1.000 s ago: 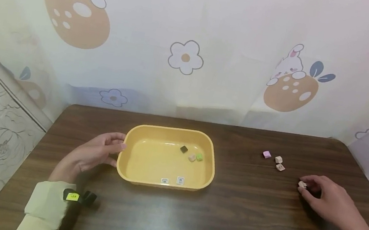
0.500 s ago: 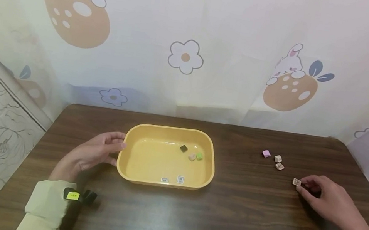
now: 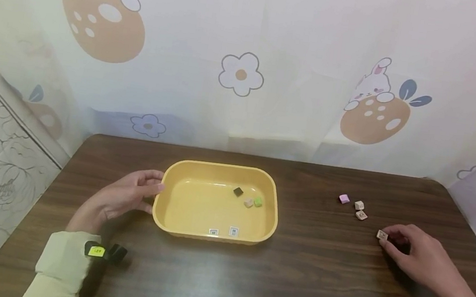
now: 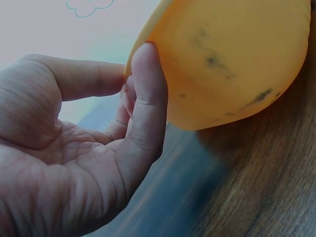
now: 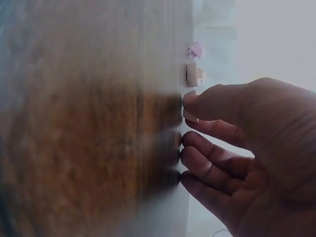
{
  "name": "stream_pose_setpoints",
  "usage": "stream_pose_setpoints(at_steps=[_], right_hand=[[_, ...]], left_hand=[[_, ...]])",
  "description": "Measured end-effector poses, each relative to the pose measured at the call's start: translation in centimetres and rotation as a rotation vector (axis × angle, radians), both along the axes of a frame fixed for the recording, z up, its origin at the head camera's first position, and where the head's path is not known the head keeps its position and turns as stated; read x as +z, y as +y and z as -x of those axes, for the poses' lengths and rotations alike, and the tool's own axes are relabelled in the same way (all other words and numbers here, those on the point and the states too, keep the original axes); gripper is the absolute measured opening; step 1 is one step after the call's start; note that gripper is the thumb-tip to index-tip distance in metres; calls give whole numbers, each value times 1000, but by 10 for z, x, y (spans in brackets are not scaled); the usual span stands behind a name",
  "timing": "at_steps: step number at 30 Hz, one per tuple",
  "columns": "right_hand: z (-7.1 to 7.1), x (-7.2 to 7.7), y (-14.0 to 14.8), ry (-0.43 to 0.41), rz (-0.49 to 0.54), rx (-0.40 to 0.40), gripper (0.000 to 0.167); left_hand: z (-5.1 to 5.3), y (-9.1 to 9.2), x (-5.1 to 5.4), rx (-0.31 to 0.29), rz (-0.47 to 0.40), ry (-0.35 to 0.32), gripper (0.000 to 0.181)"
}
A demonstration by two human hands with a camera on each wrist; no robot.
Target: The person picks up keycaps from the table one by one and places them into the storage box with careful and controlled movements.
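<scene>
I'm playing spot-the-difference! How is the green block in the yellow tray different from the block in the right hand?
The green block is lime-coloured; the held block is beige with a dark mark. The green block lies in the yellow tray; the held block is pinched by the right hand. Both are small.

At frame left, your bare left hand pinched the round-cornered, yellow-orange plastic tray at upper right; brown wood-grained tabletop filled the lower right.
</scene>
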State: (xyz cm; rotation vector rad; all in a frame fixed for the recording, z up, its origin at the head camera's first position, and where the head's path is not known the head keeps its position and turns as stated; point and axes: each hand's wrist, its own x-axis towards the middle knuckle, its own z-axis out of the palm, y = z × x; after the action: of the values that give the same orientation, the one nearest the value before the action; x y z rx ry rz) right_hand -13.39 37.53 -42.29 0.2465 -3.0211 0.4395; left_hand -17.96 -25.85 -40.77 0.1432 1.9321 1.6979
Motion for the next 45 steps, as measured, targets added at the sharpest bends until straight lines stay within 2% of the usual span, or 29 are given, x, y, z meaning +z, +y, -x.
stream_pose_setpoints(at_steps=[4, 11, 28, 45], right_hand=[[1, 1, -2, 16, 19, -20, 25], [2, 4, -2, 120, 67, -37, 25], [2, 5, -7, 96, 81, -40, 26], [11, 9, -29, 156, 78, 19, 21]], left_hand=[[0, 0, 1, 9, 8, -9, 51], [-1, 1, 2, 9, -2, -3, 52], [-1, 1, 3, -2, -21, 3, 50], [0, -1, 1, 1, -7, 5, 47]])
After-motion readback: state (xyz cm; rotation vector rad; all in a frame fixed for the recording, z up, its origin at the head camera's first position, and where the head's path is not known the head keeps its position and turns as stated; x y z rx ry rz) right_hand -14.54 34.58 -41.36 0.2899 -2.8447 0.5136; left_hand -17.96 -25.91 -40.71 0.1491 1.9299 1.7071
